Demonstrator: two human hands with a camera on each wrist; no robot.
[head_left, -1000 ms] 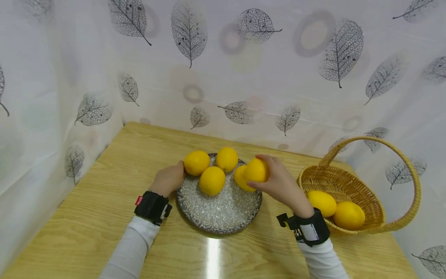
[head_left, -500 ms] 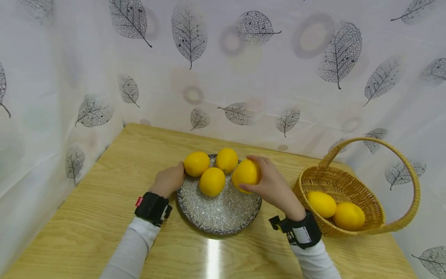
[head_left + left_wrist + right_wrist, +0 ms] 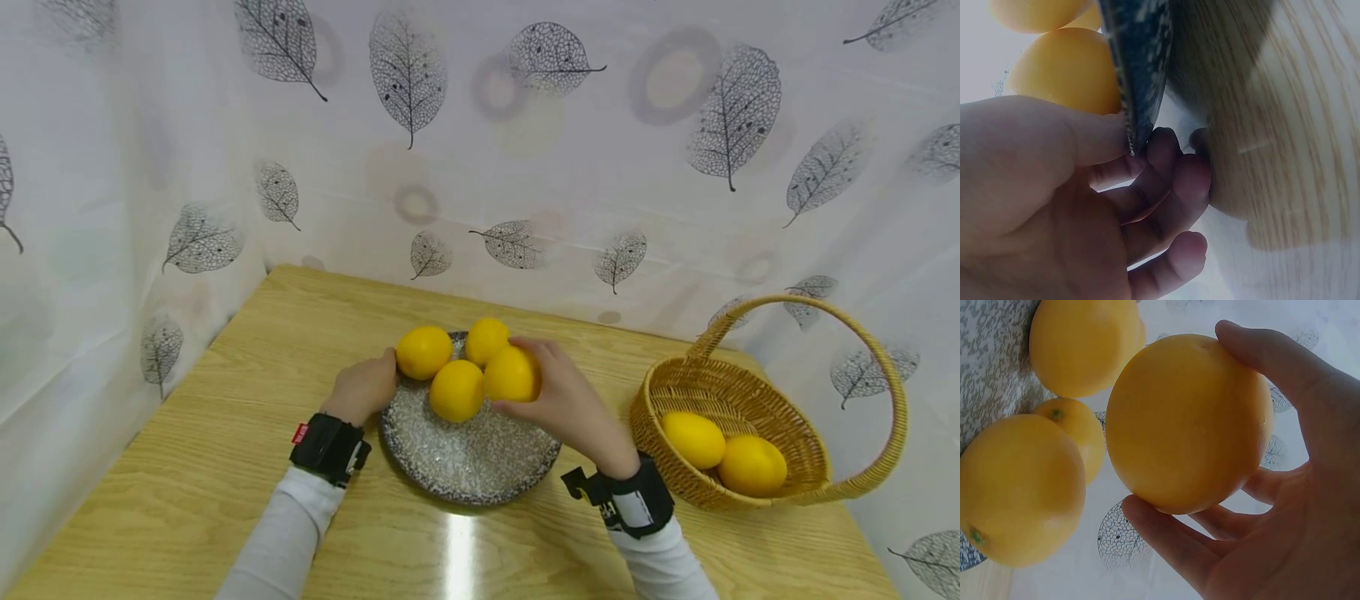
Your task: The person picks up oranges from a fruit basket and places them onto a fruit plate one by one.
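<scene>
A round speckled grey plate [image 3: 468, 462] with a dark rim lies on the table with yellow lemons on it. My left hand [image 3: 362, 388] grips its left rim; the left wrist view shows the thumb above the rim [image 3: 1141, 69] and fingertips beneath. Close by is a lemon [image 3: 423, 352] at the plate's left; another lemon [image 3: 457, 390] sits near the middle and a third lemon [image 3: 487, 340] at the back. My right hand [image 3: 570, 404] holds a lemon [image 3: 1188, 425] between thumb and fingers over the plate's right side. In the head view it covers what lies behind it.
A wicker basket [image 3: 660, 454] with a tall arched handle [image 3: 896, 392] stands to the right, holding two lemons [image 3: 693, 439]. A leaf-printed white curtain [image 3: 480, 167] hangs behind and beside the wooden table [image 3: 187, 467].
My right hand has moved left over the plate with its lemon, away from the basket. The lemon under it has gone out of sight. My left hand stays at the rim.
</scene>
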